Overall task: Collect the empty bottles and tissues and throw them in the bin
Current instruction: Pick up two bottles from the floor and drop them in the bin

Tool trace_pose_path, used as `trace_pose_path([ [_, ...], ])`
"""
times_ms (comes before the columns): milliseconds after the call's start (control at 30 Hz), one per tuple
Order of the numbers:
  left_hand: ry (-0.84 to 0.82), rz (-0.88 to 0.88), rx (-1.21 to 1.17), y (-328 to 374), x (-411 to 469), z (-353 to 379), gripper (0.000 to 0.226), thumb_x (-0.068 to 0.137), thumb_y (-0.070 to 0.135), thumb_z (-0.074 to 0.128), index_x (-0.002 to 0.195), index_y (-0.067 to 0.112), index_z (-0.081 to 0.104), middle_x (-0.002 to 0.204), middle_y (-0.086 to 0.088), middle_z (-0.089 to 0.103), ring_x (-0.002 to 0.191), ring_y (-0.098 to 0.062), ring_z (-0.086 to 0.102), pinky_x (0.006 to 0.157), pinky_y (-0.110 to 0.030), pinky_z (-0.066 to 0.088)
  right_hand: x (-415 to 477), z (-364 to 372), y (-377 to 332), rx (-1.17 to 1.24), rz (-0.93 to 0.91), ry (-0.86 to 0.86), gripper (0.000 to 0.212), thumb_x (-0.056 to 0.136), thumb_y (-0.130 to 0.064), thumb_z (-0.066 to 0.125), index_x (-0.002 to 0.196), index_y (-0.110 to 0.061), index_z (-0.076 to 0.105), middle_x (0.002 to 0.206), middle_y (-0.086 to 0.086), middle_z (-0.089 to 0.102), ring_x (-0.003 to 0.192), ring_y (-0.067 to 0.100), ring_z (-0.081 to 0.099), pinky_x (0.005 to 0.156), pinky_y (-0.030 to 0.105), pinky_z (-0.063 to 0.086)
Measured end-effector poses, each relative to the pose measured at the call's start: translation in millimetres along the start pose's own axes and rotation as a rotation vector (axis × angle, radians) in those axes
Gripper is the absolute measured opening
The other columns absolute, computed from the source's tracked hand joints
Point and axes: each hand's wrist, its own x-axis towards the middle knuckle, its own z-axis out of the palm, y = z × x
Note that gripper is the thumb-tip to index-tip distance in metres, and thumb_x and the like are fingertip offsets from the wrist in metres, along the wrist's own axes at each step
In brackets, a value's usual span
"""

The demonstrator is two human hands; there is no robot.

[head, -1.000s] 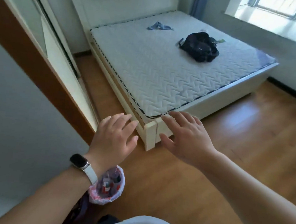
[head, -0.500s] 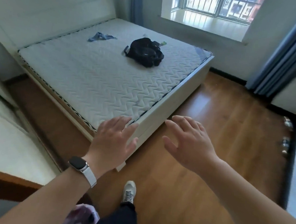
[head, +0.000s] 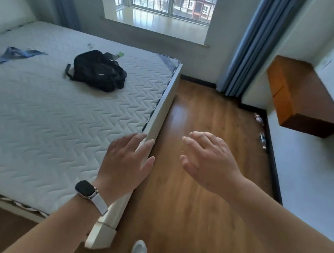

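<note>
Open floor [head: 195,217] beside bed edge [head: 158,121]; both hands' fingers [head: 196,140] spread, empty, bottles [head: 262,137] well beyond by the wall

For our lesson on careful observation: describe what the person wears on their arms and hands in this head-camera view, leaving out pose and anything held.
Both forearms are bare, with no sleeves in view. The left hand has a smartwatch at its wrist, with a dark rounded-rectangle face and a pale, whitish strap. The right hand and its wrist show no watch, ring or glove.
</note>
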Motion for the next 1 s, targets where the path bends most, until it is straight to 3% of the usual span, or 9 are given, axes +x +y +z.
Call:
trace_pose_path([
  [233,0.007,0.136,-0.047,-34,71,19,0.041,0.091,0.039,0.053,0.123,0.016,0.066,0.128,-0.008,0.062,0.121,-0.031,0.055,0.098,-0.046,0.04,43,6,11,-0.008,0.136,-0.052,0.046,0.087,-0.042,0.058,0.126,-0.017,0.061,0.13,0.004,0.057,0.123,0.028,0.05,0.1,0.045,0.039],
  [367,-0.036,0.16,-0.042,-39,105,29,0.039,0.09,0.034,0.065,0.125,0.016,0.065,0.13,-0.01,0.061,0.123,-0.031,0.054,0.099,-0.046,0.04,66,9,28,0.002,0.183,-0.038,0.049,0.088,-0.046,0.046,0.127,-0.019,0.059,0.131,0.003,0.056,0.123,0.027,0.049,0.099,0.046,0.04],
  [567,-0.055,0.222,-0.018,-37,162,48,0.039,0.091,0.036,0.063,0.125,0.017,0.065,0.131,-0.009,0.06,0.124,-0.031,0.053,0.1,-0.046,0.039,96,29,73,0.042,0.235,-0.021,0.052,0.088,-0.05,0.041,0.127,-0.02,0.059,0.132,0.002,0.055,0.124,0.026,0.048,0.099,0.046,0.039],
  [700,-0.063,0.225,0.022,-34,213,69,0.045,0.092,0.043,0.047,0.124,0.018,0.064,0.132,-0.007,0.06,0.125,-0.03,0.052,0.101,-0.045,0.037,129,53,119,0.053,0.23,0.045,0.05,0.087,-0.049,0.046,0.124,-0.019,0.061,0.128,0.003,0.058,0.12,0.027,0.051,0.096,0.045,0.042],
  [1000,-0.149,0.266,0.095,16,369,129,0.047,0.092,0.045,0.046,0.127,0.019,0.063,0.134,-0.005,0.059,0.127,-0.027,0.05,0.102,-0.042,0.035,206,80,279,0.116,0.29,0.088,0.048,0.088,-0.051,0.045,0.124,-0.022,0.058,0.129,0.003,0.056,0.12,0.025,0.049,0.097,0.046,0.041],
])
